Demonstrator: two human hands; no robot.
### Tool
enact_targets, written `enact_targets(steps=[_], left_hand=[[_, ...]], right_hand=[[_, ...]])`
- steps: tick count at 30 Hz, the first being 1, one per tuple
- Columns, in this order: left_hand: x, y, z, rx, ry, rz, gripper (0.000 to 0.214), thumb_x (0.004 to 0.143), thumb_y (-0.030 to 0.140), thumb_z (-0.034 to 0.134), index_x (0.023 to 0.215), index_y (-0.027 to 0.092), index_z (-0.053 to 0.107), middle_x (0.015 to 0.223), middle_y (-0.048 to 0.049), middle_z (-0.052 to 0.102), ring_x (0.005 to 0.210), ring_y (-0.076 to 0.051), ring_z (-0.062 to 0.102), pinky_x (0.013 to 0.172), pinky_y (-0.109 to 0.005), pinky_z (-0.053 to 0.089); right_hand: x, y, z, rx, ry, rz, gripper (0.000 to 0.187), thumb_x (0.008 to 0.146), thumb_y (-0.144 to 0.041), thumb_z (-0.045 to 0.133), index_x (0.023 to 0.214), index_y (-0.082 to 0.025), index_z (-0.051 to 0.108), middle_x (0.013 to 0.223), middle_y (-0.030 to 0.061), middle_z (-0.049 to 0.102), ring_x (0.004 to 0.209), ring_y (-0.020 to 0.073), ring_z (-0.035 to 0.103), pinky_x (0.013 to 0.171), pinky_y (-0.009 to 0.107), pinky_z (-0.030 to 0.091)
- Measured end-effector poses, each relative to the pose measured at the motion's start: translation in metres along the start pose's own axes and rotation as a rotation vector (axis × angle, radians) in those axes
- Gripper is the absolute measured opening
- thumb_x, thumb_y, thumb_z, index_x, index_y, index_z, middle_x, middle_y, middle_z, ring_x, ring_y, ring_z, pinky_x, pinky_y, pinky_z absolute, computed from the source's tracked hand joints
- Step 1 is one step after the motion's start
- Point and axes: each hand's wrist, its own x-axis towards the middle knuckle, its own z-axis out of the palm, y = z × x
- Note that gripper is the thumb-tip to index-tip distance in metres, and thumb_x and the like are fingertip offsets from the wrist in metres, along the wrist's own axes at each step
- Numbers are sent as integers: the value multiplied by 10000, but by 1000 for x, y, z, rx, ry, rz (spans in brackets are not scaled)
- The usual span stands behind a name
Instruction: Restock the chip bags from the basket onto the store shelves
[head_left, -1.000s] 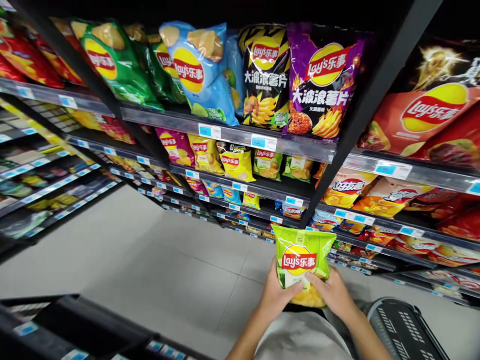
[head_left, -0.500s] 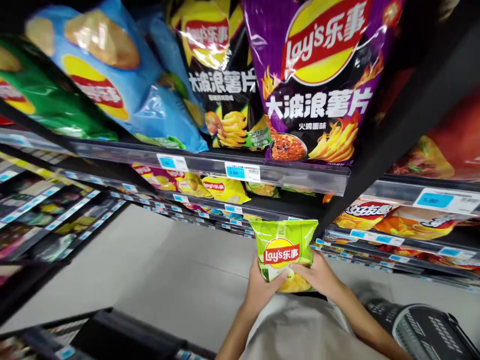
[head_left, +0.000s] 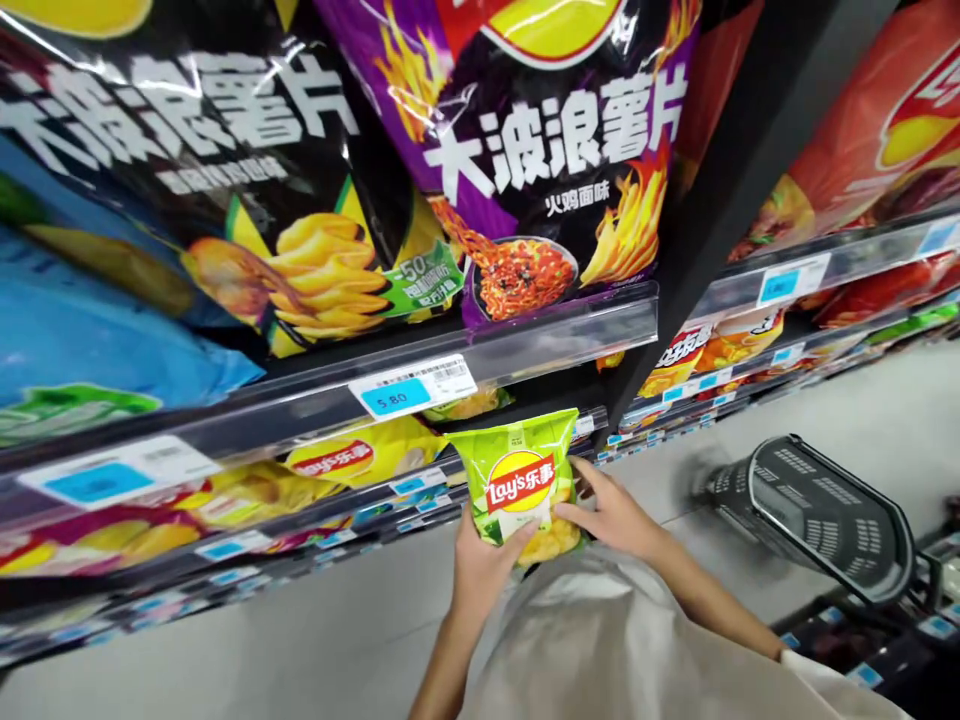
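Note:
Both my hands hold a small lime-green Lay's crisp bag in front of my chest. My left hand grips its lower left side, and my right hand lies across its lower right corner with the fingers spread. The bag's top edge is close to the front of a shelf. Directly above it hang a large purple Lay's bag and a large black crisp bag, with neither hand touching them.
A dark grey shopping basket stands on the tiled floor to my right. Black shelving with a metal upright holds rows of crisp bags. A price label sits on the transparent shelf strip. My pale shirt fills the bottom.
The view has moved closer to the shelf and turned, so the large bags fill the top. The basket now appears higher and further left. Both hands keep hold of the green bag.

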Motion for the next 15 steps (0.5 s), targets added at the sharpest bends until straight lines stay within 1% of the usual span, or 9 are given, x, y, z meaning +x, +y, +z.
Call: enact_targets(steps=[2,4,6,8,10,11,13,15], left_hand=[[10,0,-11,20,10,10,691,558,399,914,1117,153,589,1041,-119,744,865,-263,736,749,-364,627],[21,-1,-18,23,-9,39,707,556,403,915,1131,151,589,1067,-124,740,903,-270,736,781,-370,628],[31,0,-21,24,-59,68,726,539,383,927,1137,147,590,1066,-125,739,922,-274,734,793,-366,627],[38,1,-21,23,-123,85,746,535,367,936,1154,146,584,1041,-120,742,914,-276,733,778,-358,627],[43,4,-16,15,-197,95,758,563,369,932,1194,150,571,1058,-122,737,928,-276,732,781,-354,624],[44,5,-13,9,-234,102,758,586,378,924,1215,154,565,1086,-127,730,948,-276,730,796,-355,622],[45,9,-6,4,-322,109,748,636,405,902,1252,162,555,1149,-138,712,996,-277,722,833,-361,615],[45,13,2,20,-427,114,733,679,432,879,1277,166,548,1173,-141,705,1037,-283,712,865,-371,606]], right_hand=[[-3,1,11,17,58,6,573,924,-419,669,1444,-250,496,1229,64,707,881,198,689,780,323,562],[-6,0,21,19,111,23,528,925,-407,654,1410,-243,526,1215,69,703,759,170,658,696,310,550],[-11,-2,28,-2,154,38,513,915,-399,666,1390,-242,550,1219,72,699,691,154,620,669,313,537],[-17,-3,32,-24,198,58,566,897,-401,698,1415,-239,536,1253,83,685,681,152,606,672,323,535],[-23,-4,34,-43,237,80,656,864,-407,750,1446,-224,508,1268,99,676,735,175,629,711,345,545],[-26,-5,33,-51,259,85,689,843,-408,779,1445,-216,506,1268,106,676,798,198,650,756,363,554],[-29,-7,31,-43,302,74,708,807,-413,826,1415,-216,522,1295,111,667,993,257,667,894,415,549],[-30,-9,28,41,348,36,735,774,-423,866,1399,-245,521,1345,97,647,1184,292,624,1023,453,511]])
